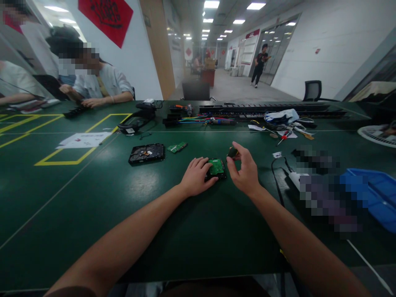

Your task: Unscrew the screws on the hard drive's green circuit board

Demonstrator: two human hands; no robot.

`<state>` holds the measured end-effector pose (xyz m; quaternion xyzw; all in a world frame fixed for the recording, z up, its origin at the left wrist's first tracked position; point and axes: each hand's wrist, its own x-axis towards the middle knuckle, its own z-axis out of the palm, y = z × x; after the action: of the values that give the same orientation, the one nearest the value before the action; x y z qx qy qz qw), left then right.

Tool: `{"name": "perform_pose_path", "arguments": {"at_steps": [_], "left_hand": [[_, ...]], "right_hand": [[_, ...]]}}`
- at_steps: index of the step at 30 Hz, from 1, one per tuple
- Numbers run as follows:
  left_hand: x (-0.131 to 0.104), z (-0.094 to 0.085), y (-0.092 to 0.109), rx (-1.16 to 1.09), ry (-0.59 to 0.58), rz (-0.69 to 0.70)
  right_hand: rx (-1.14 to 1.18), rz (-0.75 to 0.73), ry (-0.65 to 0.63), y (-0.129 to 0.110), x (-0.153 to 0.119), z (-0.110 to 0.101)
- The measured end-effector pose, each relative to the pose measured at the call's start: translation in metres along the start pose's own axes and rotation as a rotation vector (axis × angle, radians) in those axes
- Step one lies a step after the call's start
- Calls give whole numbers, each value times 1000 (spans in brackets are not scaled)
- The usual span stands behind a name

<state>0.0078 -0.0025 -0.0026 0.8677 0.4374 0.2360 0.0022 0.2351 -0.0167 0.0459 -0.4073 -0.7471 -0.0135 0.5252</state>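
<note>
Green-topped drive (pixel 216 167) under left hand (pixel 195 177)

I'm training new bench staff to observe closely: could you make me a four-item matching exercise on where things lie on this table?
Things
1. Blue tray
2. Loose green circuit board
3. Device with a green board on top
4. White paper sheet

Places
A. Under the fingers of the left hand
B. Between the yellow lines and overlapping one
C. Well to the right of both hands
D. Just right of the black drive

Pairs: 1-C; 2-D; 3-A; 4-B
</note>
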Motion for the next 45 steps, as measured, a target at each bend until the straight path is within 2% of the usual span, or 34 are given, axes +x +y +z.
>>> {"name": "perform_pose_path", "arguments": {"at_steps": [6,15,23,29,38,45], "left_hand": [[0,-1,0,3,2,2],[0,-2,1,4,0,1],[0,-1,0,-5,-13,-4],[0,-1,1,-35,-5,-11],[0,0,0,-4,-12,-7],[1,-1,1,-8,-9,-10]], "right_hand": [[-50,-24,43,-2,5,-4],[34,22,-24,2,-2,0],[-59,-6,8,0,2,-3],[33,53,-31,6,-4,0],[-86,12,43,2,2,-2],[22,34,-15,5,-4,2]]}}
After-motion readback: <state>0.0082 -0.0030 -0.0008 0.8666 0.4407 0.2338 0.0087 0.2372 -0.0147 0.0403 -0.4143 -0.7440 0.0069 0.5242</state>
